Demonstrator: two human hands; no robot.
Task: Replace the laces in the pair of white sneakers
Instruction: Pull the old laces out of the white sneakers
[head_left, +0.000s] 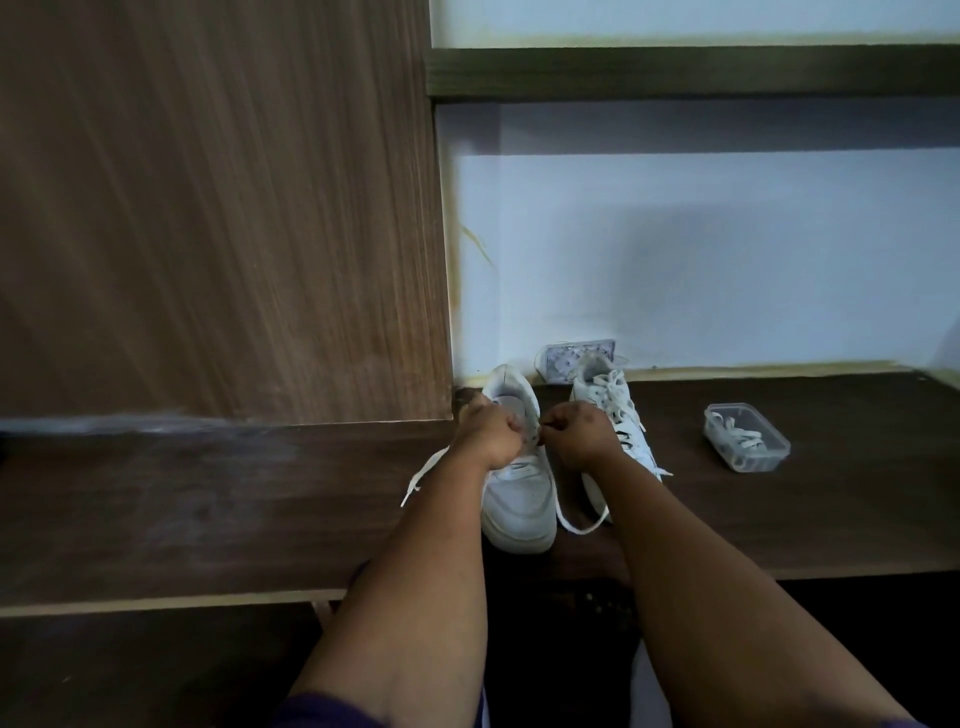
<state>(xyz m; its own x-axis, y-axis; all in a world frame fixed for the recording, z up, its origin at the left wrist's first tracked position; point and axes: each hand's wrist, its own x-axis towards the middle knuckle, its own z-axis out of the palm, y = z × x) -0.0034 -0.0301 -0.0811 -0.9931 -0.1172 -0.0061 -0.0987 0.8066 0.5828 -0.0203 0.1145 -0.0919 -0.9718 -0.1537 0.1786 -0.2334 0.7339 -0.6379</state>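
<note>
Two white sneakers stand on a dark wooden desk (779, 519), toes toward me. The left sneaker (519, 493) has a white lace (423, 475) trailing out to its left and another loop of lace (582, 526) lying by its right side. My left hand (488, 431) and my right hand (579, 434) are both closed at its eyelet area, pinching the lace. The right sneaker (608, 400) stands laced behind my right hand, partly hidden by it. A clear plastic container (746, 437) to the right holds a spare white lace.
A tall wood-grain panel (218, 208) rises at the left, right beside the left sneaker. A pale wall with a wall socket (558, 358) stands behind the shoes. A dark shelf (691, 73) runs above. The desk's front edge lies just below the sneaker toes.
</note>
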